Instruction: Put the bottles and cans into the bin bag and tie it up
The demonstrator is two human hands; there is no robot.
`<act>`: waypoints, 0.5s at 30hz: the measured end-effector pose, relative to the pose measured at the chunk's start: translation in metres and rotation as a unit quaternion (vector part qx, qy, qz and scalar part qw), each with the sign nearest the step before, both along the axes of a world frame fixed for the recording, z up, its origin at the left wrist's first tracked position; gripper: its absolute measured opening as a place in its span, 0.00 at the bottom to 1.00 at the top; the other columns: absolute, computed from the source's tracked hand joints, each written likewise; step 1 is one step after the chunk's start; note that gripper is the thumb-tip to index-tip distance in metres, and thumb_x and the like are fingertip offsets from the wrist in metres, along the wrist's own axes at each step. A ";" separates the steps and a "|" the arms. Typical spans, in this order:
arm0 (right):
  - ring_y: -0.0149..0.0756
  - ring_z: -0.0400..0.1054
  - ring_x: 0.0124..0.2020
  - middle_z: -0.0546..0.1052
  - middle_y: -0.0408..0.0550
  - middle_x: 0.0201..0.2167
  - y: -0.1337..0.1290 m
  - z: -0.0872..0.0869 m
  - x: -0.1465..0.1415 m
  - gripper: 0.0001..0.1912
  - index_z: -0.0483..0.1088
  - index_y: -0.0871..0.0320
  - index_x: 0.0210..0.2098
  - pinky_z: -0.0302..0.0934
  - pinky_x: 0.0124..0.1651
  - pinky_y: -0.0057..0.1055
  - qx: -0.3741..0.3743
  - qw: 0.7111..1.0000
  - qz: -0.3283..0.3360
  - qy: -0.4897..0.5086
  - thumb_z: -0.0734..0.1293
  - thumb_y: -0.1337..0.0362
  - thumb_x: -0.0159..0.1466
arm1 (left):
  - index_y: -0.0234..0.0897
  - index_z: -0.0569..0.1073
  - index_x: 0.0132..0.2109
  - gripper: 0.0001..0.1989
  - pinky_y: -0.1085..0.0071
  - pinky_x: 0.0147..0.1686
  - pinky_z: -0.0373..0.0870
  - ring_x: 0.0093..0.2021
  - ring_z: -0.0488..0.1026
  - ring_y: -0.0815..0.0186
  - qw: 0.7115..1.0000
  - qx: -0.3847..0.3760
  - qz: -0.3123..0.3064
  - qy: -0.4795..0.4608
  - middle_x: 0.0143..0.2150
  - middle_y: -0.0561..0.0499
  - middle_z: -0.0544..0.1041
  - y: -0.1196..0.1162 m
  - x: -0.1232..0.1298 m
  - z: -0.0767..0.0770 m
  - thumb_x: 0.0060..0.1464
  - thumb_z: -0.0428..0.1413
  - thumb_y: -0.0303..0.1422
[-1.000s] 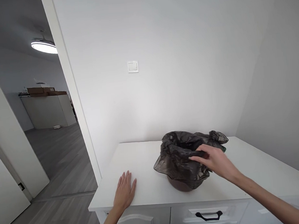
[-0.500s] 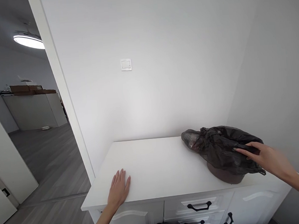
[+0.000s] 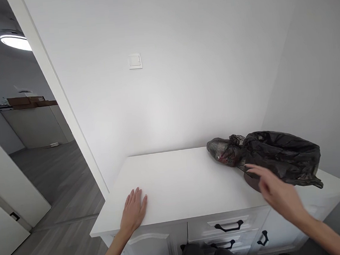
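Observation:
My left hand (image 3: pixel 133 211) lies flat, fingers spread, on the left part of the white cabinet top (image 3: pixel 174 186). At the right stands a round brown bin (image 3: pixel 252 182), mostly hidden under a thin black plastic bag (image 3: pixel 281 156) draped over its rim. Left of it, against the wall, rests a smaller filled bundle (image 3: pixel 225 151) of dark see-through plastic, with something reddish inside. In front of the bin hovers my right hand (image 3: pixel 276 191), slightly blurred, fingers apart and pointing left toward the bundle. Nothing held shows in it.
Below the top are white drawers and doors with black handles (image 3: pixel 229 226). A light switch (image 3: pixel 135 61) is on the wall behind. To the left, a doorway opens on a room with a grey floor and brown boxes (image 3: pixel 23 101).
My right hand has let go of the black bag and moved left, in front of the bin. The bag's right side now spreads wider. My left hand stays put; the view has shifted slightly.

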State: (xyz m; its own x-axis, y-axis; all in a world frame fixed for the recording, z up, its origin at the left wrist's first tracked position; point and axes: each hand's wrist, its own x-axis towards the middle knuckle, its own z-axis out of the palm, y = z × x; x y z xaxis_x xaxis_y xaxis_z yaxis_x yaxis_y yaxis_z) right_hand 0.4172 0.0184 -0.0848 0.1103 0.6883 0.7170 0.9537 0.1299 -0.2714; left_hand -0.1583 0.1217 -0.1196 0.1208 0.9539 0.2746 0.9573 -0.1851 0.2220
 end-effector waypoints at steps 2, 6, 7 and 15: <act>0.38 0.77 0.36 0.77 0.47 0.60 0.014 -0.020 -0.033 0.27 0.68 0.45 0.61 0.64 0.30 0.30 -0.071 0.996 0.045 0.001 0.59 0.66 0.64 | 0.30 0.65 0.70 0.35 0.51 0.75 0.50 0.76 0.52 0.53 1.000 0.002 0.004 -0.003 0.75 0.42 0.61 0.000 0.001 0.003 0.71 0.38 0.51; 0.33 0.74 0.24 0.82 0.45 0.49 0.052 -0.044 -0.066 0.25 0.69 0.49 0.55 0.64 0.32 0.29 -0.189 0.976 0.048 0.099 0.58 0.68 0.60 | 0.32 0.67 0.68 0.33 0.50 0.74 0.53 0.75 0.55 0.52 1.000 0.013 0.006 -0.006 0.74 0.42 0.63 0.000 0.003 0.005 0.71 0.39 0.50; 0.31 0.72 0.21 0.83 0.45 0.47 0.061 -0.049 -0.067 0.24 0.69 0.51 0.54 0.65 0.34 0.30 -0.211 0.967 0.041 0.139 0.57 0.68 0.59 | 0.32 0.67 0.69 0.33 0.50 0.74 0.52 0.76 0.55 0.52 1.000 0.013 0.007 -0.005 0.74 0.42 0.63 0.000 0.003 0.004 0.71 0.39 0.50; 0.28 0.67 0.14 0.79 0.49 0.56 0.099 -0.077 -0.057 0.19 0.66 0.53 0.45 0.69 0.40 0.36 -0.169 0.925 0.009 0.340 0.58 0.65 0.54 | 0.35 0.66 0.69 0.31 0.50 0.74 0.53 0.76 0.54 0.53 0.999 0.034 -0.007 -0.011 0.74 0.44 0.63 0.008 -0.005 -0.015 0.71 0.42 0.50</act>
State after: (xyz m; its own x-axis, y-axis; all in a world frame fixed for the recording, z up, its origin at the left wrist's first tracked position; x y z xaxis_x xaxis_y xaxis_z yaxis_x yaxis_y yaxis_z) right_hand 0.3599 0.1174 -0.1614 0.4429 0.8666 0.2300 0.5460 -0.0572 -0.8358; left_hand -0.1631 0.1295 -0.1346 0.1266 0.9317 0.3405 0.9500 -0.2127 0.2288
